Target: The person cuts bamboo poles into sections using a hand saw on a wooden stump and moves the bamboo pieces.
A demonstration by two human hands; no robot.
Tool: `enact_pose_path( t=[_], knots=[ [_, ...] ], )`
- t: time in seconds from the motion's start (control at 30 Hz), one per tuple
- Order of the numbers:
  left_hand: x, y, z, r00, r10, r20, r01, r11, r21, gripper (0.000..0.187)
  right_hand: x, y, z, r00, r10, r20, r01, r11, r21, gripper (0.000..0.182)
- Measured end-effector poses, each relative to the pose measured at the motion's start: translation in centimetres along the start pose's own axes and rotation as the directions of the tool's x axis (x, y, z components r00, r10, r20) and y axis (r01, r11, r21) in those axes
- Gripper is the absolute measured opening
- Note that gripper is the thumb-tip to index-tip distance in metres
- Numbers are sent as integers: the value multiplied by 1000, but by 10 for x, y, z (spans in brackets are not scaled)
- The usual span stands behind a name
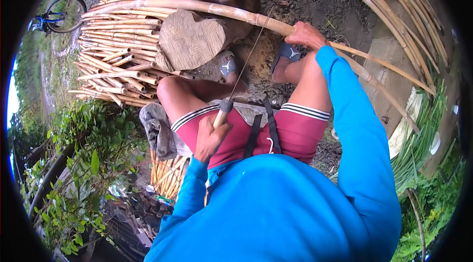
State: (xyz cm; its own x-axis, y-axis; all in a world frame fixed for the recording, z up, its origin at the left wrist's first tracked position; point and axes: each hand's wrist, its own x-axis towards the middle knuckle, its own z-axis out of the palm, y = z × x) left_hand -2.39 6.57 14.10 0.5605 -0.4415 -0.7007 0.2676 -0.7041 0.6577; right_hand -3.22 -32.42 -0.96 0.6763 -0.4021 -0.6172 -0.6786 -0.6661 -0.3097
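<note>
My left hand (211,136) is closed around the pale handle of a tool with a long thin blade (251,55) and a dark collar. The blade points away from me, and its far end overlaps a bamboo pole (221,9) in this view. My right hand (308,36) grips that pole from above, beyond my right knee. The pole runs left over tree stumps, the nearer one heart-shaped (189,40). To the right of my hand, thinner bamboo lengths (379,62) slope toward the ground.
Cut bamboo pieces (116,69) lie piled at the left, with a bicycle (61,14) behind them. Long bamboo poles (389,13) curve along the right, near green leaf strips (419,139). A grey cloth (158,131) hangs by my left thigh. Leafy plants (88,163) grow lower left.
</note>
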Motion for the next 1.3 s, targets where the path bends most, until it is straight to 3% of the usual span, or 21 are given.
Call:
enact_pose_path(
  t=[0.03, 0.07, 0.1, 0.13, 0.2, 0.27, 0.33, 0.37, 0.4, 0.47, 0.5, 0.57, 0.93, 1.03, 1.1, 1.13, 1.2, 1.27, 1.3],
  knots=[
    [-21, 3, -7, 997, -67, 36, 71, 992, -104, 20, 4, 9, -4, 981, -115, 156, 79, 973, 217, 36],
    [-36, -12, -12, 999, -38, 28, 41, 991, -129, 18, 8, 17, -8, 925, -258, 280, 120, 896, 428, 34],
    [-49, -22, -13, 998, -66, 20, 68, 973, -218, 18, 19, 26, -4, 853, -270, 447, -37, 823, 567, 33],
    [-53, -28, -13, 997, -83, 8, 81, 947, -310, 19, 20, 22, -8, 855, -274, 439, -19, 831, 555, 33],
    [-45, -43, -14, 995, -54, -83, 20, 931, -364, 19, 15, 14, -10, 804, -200, 559, -224, 769, 598, 32],
    [-31, -59, -14, 983, -30, -183, -60, 884, -465, 20, 12, 10, -11, 803, -230, 550, -176, 790, 588, 34],
    [-17, -64, -11, 966, -32, -255, -116, 833, -541, 20, 2, 4, -17, 892, -189, 411, -36, 876, 481, 38],
    [-9, -71, -9, 964, -6, -266, -149, 815, -559, 15, -9, 1, -19, 954, -142, 263, 29, 920, 392, 42],
    [-7, -68, -9, 965, 2, -262, -158, 802, -576, 15, -12, -9, -17, 991, -28, 132, 15, 995, 98, 47],
    [-6, -61, -13, 975, -10, -222, -143, 736, -661, 15, -14, -9, -7, 985, -75, -153, 59, 993, -105, 49],
    [-5, -62, -12, 974, 3, -227, -154, 745, -649, 16, -21, -15, -10, 985, -74, -157, 57, 992, -113, 49],
    [-5, -61, -14, 978, 21, -210, -154, 749, -645, 16, -35, -24, -19, 937, -93, -336, 21, 978, -209, 50],
    [-14, -71, -22, 990, 24, -138, -119, 661, -741, 19, -1, -7, 12, 902, -180, -393, 98, 971, -219, 46],
    [-19, -71, -21, 989, -5, -147, -104, 682, -724, 20, 3, -5, 5, 918, -206, -340, 150, 971, -185, 50],
    [-18, -69, -21, 986, 11, -165, -121, 728, -675, 20, 4, -8, -21, 985, -169, -41, 160, 974, -159, 58],
    [-17, -67, -21, 983, 14, -184, -137, 725, -675, 20, 3, -11, -31, 981, -188, -46, 178, 971, -162, 58],
    [-18, -66, -20, 988, 5, -153, -111, 709, -696, 22, 0, -13, -46, 975, -157, 157, 173, 980, -96, 60],
    [-18, -71, -18, 987, 23, -157, -131, 679, -722, 23, 16, -2, -43, 965, -119, 236, 141, 987, -81, 64],
    [-18, -73, -17, 988, 52, -147, -141, 699, -701, 23, 28, 19, -26, 943, -184, 278, 145, 977, 154, 63]
  ],
)
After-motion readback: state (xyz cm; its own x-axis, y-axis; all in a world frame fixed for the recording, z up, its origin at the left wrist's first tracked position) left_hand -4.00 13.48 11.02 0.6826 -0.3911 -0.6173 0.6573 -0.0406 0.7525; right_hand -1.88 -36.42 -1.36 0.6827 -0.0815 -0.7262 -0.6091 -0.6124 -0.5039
